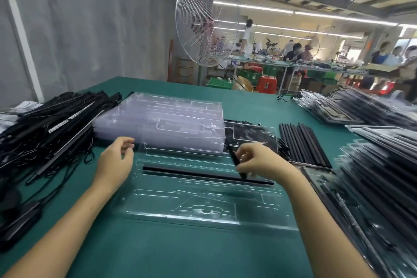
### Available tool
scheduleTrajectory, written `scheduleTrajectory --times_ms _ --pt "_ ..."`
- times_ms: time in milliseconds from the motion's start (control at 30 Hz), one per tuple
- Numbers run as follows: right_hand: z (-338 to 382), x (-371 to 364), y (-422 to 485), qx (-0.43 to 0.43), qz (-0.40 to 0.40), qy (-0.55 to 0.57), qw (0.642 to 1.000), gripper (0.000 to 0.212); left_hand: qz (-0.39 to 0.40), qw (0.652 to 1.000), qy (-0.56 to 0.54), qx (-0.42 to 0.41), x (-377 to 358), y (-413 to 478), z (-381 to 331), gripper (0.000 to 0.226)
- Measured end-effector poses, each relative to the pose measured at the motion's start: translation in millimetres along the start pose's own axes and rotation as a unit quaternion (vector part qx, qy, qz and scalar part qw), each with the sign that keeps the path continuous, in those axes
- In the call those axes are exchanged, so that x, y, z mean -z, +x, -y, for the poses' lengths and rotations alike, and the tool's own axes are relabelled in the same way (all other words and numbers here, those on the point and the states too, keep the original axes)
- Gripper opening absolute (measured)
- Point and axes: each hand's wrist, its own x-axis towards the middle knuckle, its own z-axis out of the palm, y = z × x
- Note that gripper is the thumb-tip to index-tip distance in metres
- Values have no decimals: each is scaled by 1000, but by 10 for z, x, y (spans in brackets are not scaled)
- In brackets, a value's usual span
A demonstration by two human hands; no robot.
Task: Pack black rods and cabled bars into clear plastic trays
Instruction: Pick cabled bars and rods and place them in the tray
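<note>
A clear plastic tray [203, 205] lies on the green table in front of me. One black rod [191, 172] lies across the tray's far groove. My right hand [259, 162] pinches a second black rod [234, 160], held steeply tilted above the right end of the lying rod. My left hand [117, 160] hovers over the tray's left end with loosely curled fingers and holds nothing. A row of loose black rods [302, 144] lies to the right. A heap of cabled bars [49, 126] sits at the left.
A stack of empty clear trays [162, 119] stands behind the working tray. Filled trays are piled at the right [379, 176] and far right [361, 108]. A black adapter [20, 221] lies at the near left. A large fan [203, 20] and people at benches are beyond the table.
</note>
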Motion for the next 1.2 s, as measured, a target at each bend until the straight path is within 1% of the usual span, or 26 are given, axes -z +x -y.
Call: scheduleTrajectory --times_ms 67,133,233,300,400,467,533,600,633,733,900,1067,1200 --pt "8 -18 -34 -2 94 -100 991 13 1 998 24 -52 -6 -76 -144 21" --pt "5 -69 -48 -10 139 -177 974 15 21 994 36 -106 -33 -156 -309 20" --pt "-21 -132 -44 -36 143 -227 963 22 107 978 33 -175 -108 -302 -528 21" --pt "-50 -146 -39 -45 136 -234 962 26 173 962 37 -209 -173 -408 -648 22" --pt "-58 -134 -52 -40 125 -230 964 34 247 935 46 -249 -286 -557 -770 19" --pt "-60 -115 -60 -38 122 -222 967 26 298 908 74 -287 -383 -673 -819 24" --pt "-66 -104 -63 -34 125 -209 969 19 343 874 128 -319 -487 -787 -833 36" --pt "-78 -116 -62 -24 125 -191 973 19 369 854 177 -321 -557 -853 -824 43" --pt "-87 -130 -61 -20 122 -182 975 19 373 853 184 -315 -569 -862 -821 43" --pt "-136 -153 -77 -17 114 -155 981 15 372 864 166 -296 -564 -849 -814 42" --pt "-231 -34 -135 -45 123 -79 988 12 374 855 178 -311 -585 -863 -800 40" --pt "-297 -44 -163 -55 113 -107 986 19 379 860 158 -303 -587 -849 -779 37" --pt "-389 -16 -157 -66 135 -42 988 15 386 862 155 -290 -592 -859 -763 41"
